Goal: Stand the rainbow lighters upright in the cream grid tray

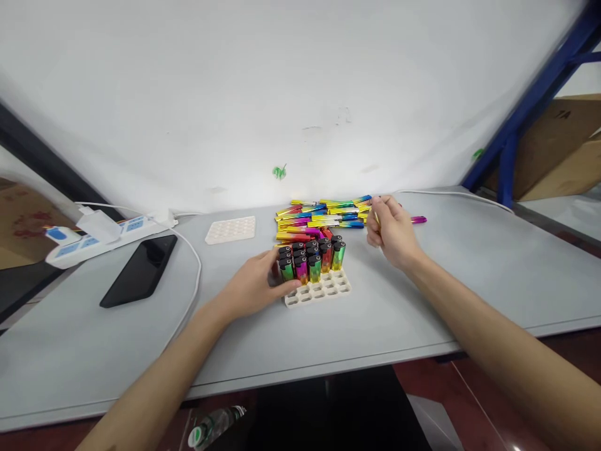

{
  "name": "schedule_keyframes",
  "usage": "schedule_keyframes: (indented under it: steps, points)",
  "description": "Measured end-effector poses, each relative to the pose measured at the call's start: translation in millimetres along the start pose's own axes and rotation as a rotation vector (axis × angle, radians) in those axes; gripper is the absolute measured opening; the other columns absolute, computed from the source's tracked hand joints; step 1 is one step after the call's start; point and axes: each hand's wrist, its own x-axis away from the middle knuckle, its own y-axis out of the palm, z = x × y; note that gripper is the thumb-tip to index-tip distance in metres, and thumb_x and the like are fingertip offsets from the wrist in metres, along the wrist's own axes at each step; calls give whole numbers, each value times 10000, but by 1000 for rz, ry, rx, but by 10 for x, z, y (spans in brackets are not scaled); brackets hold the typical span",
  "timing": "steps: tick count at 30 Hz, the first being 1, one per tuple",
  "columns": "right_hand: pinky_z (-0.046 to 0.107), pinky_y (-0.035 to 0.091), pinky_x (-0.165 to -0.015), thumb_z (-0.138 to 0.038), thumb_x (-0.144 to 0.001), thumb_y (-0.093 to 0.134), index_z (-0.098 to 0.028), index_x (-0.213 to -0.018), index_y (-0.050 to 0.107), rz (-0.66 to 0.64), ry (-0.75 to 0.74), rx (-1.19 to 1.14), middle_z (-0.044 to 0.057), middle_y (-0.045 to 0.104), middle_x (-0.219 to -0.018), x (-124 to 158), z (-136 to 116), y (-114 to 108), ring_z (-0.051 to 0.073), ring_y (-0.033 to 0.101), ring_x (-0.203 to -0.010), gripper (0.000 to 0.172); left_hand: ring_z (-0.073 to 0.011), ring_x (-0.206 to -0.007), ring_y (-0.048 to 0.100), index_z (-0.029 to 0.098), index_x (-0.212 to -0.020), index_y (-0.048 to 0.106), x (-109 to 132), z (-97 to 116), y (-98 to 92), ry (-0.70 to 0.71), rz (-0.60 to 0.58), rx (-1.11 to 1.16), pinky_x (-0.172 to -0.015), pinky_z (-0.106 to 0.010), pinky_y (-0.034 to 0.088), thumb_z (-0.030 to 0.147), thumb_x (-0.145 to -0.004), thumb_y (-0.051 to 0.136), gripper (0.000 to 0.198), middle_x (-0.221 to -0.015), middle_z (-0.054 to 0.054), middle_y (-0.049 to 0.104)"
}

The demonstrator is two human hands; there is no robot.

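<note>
A white tray with rows of oval holes (320,293) lies on the table. Upright in its back rows stand several shiny lighters with black tops (314,266), in green, magenta and red; the front holes show bare. My left hand (256,285) closes round the tray's left end, thumb along the front, fingers behind the lighters. Behind it spreads a pile of shiny multicoloured lighters (323,216) lying flat. At the pile's right edge, my right hand (392,228) is raised with fingers pinched on a slim yellow lighter (377,218), mostly hidden by the fingers.
A second white holed tray (231,230) lies back left. Further left are a black phone (139,270), a power strip (113,235) with plugs and a white cable (198,269). A wall stands behind the table. A bottle (215,427) is below the front edge.
</note>
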Motion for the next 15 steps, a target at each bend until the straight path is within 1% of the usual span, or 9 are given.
schedule_keyframes:
  steps: [2, 4, 6, 9, 10, 12, 13, 15]
  points:
    - [218, 197, -362, -553, -892, 540, -231, -841, 546, -31, 88, -49, -83, 337, -526, 11, 14, 23, 61, 228, -357, 326, -187, -728, 566, 214, -1059, 544, 2, 4, 0, 4, 3, 1, -622, -290, 420, 522, -834, 626, 391, -864, -15, 637]
    - [223, 182, -362, -560, -917, 475, -205, -798, 568, -67, 154, -78, -68, 337, -524, 0, 35, 25, 60, 209, -373, 385, -185, -719, 562, 212, -1035, 542, 4, 6, 1, 8, 5, 0, -617, -288, 418, 516, -833, 628, 375, -850, -13, 631]
    - [220, 200, -362, -555, -910, 485, -195, -781, 568, -79, 192, -105, -55, 366, -545, -12, 48, 19, 62, 244, -388, 392, -186, -717, 559, 212, -1037, 539, 7, 7, 4, 7, 7, -4, -612, -287, 415, 521, -832, 627, 381, -848, -14, 628]
    - [207, 236, -366, -508, -836, 633, -222, -827, 532, -88, 224, -135, -49, 460, -635, -5, 37, 16, 66, 346, -418, 303, -186, -711, 557, 212, -1033, 540, 8, 3, 11, 3, 8, -14, -602, -285, 407, 527, -834, 623, 381, -837, -14, 622]
    - [203, 235, -366, -482, -810, 678, -236, -833, 506, -100, 227, -138, -55, 481, -653, 4, 26, 17, 64, 352, -417, 301, -185, -708, 556, 213, -1029, 540, 7, 1, 14, 3, 8, -17, -600, -284, 405, 526, -835, 622, 377, -832, -13, 620]
    - [193, 195, -366, -439, -785, 723, -250, -817, 450, -137, 232, -142, -79, 469, -625, 24, 2, 20, 53, 291, -393, 334, -184, -706, 557, 213, -1033, 539, 3, -3, 18, 5, 6, -17, -603, -283, 406, 524, -836, 621, 377, -832, -12, 622]
    - [190, 164, -367, -440, -793, 718, -252, -809, 436, -160, 238, -149, -91, 426, -586, 32, -7, 21, 50, 238, -384, 339, -185, -709, 558, 214, -1038, 538, 1, -4, 18, 4, 7, -17, -606, -284, 408, 527, -834, 622, 383, -837, -12, 625]
    - [194, 114, -371, -491, -833, 659, -248, -806, 455, -201, 260, -165, -105, 310, -522, 42, -16, 18, 53, 146, -388, 318, -187, -719, 561, 215, -1053, 538, -2, -2, 14, 5, 10, -15, -612, -286, 412, 533, -831, 623, 396, -855, -14, 633]
